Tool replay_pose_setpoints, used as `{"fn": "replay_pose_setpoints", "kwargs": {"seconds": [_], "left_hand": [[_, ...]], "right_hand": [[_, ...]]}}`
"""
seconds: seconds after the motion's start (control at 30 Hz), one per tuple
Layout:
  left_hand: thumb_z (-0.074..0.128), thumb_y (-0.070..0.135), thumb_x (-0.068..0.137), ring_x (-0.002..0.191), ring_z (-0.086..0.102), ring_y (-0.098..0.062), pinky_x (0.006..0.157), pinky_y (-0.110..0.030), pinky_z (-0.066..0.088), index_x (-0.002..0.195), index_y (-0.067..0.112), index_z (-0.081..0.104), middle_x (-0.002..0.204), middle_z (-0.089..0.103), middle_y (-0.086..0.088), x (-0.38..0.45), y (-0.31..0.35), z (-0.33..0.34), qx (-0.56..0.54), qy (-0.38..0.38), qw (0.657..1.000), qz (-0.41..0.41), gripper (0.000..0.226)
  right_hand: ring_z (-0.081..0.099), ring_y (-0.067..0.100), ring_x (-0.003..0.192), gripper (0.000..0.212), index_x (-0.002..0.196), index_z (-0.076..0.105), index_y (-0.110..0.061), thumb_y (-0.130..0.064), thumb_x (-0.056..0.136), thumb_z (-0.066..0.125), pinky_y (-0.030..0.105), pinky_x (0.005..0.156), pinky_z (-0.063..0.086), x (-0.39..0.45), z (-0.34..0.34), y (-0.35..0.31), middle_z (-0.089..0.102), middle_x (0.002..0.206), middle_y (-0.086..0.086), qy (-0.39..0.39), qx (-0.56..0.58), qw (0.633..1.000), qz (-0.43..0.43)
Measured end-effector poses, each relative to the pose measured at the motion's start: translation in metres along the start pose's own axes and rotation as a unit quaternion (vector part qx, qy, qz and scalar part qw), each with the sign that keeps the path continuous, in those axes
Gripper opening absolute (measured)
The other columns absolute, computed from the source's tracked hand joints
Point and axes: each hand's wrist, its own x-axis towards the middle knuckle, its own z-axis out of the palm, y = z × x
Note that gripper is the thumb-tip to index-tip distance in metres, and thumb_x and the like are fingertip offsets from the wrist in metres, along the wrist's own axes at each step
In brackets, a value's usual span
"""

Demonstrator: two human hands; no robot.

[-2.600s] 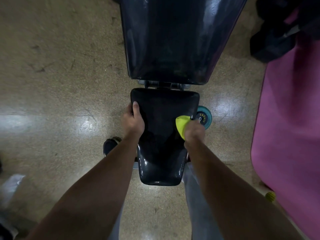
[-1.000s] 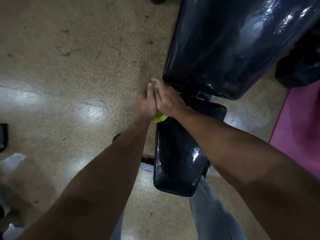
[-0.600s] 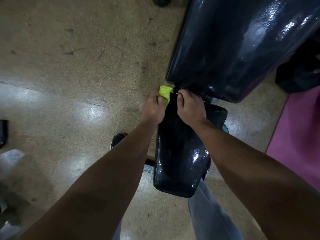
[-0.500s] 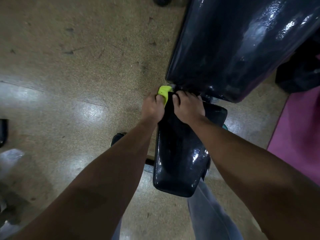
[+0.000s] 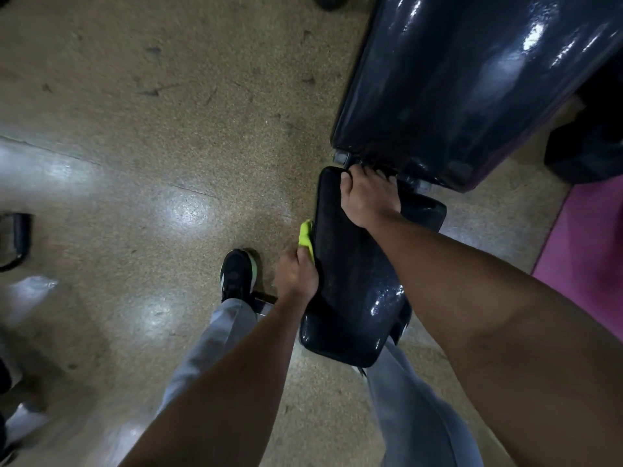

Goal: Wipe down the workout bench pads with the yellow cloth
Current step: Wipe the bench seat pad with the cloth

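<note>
The black seat pad [image 5: 354, 288] of the workout bench lies below me, with the large glossy back pad [image 5: 472, 85] rising beyond it. My left hand [image 5: 296, 274] grips the yellow cloth [image 5: 306, 238] and presses it against the seat pad's left side edge. My right hand [image 5: 367, 197] rests on the seat pad's far end, its fingers curled over the edge into the gap under the back pad.
Speckled tan floor surrounds the bench. My black shoe [image 5: 237, 273] and grey trouser legs stand on either side of the seat. A pink mat [image 5: 586, 251] lies at right, a dark bag [image 5: 590, 146] beyond it, and a dark object [image 5: 13, 241] at the left edge.
My left hand took the cloth from the seat pad's far left corner and slid it back along the left edge towards me. My right hand stayed at the pad's far end.
</note>
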Motion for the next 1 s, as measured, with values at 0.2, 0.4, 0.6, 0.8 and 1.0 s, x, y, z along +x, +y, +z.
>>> {"fn": "replay_pose_setpoints", "kwargs": {"seconds": [0.2,0.4,0.6,0.8,1.0], "left_hand": [[0.043,0.013,0.109,0.089,0.052,-0.029,0.077,-0.034,0.032,0.108,-0.003,0.068,0.091,0.059,-0.010,-0.023,-0.017,-0.003,-0.018,0.021,0.999,-0.031,0.029],[0.041,0.014,0.108,0.089,0.053,-0.031,0.075,-0.034,0.031,0.106,-0.003,0.068,0.089,0.059,-0.010,-0.026,-0.012,-0.005,0.004,0.017,1.000,-0.024,0.031],[0.041,0.012,0.109,0.087,0.050,-0.029,0.072,-0.034,0.028,0.102,-0.003,0.066,0.088,0.058,-0.010,-0.036,-0.018,-0.007,0.002,0.022,0.999,-0.027,0.030],[0.042,0.014,0.107,0.094,0.057,-0.033,0.079,-0.036,0.037,0.098,0.001,0.065,0.093,0.062,-0.013,-0.056,-0.036,-0.010,-0.014,0.023,0.997,-0.070,0.028],[0.042,0.015,0.108,0.098,0.061,-0.036,0.081,-0.035,0.040,0.106,0.000,0.072,0.093,0.065,-0.011,-0.094,-0.061,-0.004,-0.104,0.086,0.978,-0.159,0.033]], "right_hand": [[0.048,0.036,0.127,0.050,0.137,0.051,-0.011,-0.040,0.108,0.024,0.050,0.109,0.032,-0.005,0.001,-0.003,0.056,0.139,0.015,0.000,0.010,1.000,0.014],[0.027,0.036,0.147,0.063,0.159,0.023,-0.012,-0.046,0.106,0.022,0.054,0.125,0.011,-0.036,0.013,-0.007,0.033,0.158,0.017,0.025,-0.012,1.000,0.010],[0.003,0.038,0.156,0.069,0.162,0.012,-0.012,-0.050,0.105,0.022,0.056,0.126,0.002,-0.059,0.016,-0.011,0.008,0.168,0.020,0.024,0.001,1.000,0.008],[0.000,0.039,0.156,0.069,0.162,0.014,-0.013,-0.050,0.104,0.025,0.057,0.126,0.002,-0.075,0.021,-0.011,0.003,0.168,0.022,0.036,0.017,0.999,-0.001],[0.004,0.040,0.156,0.067,0.161,0.020,-0.015,-0.048,0.104,0.029,0.057,0.126,0.005,-0.088,0.025,-0.012,0.008,0.168,0.023,0.057,0.026,0.998,-0.004]]}}
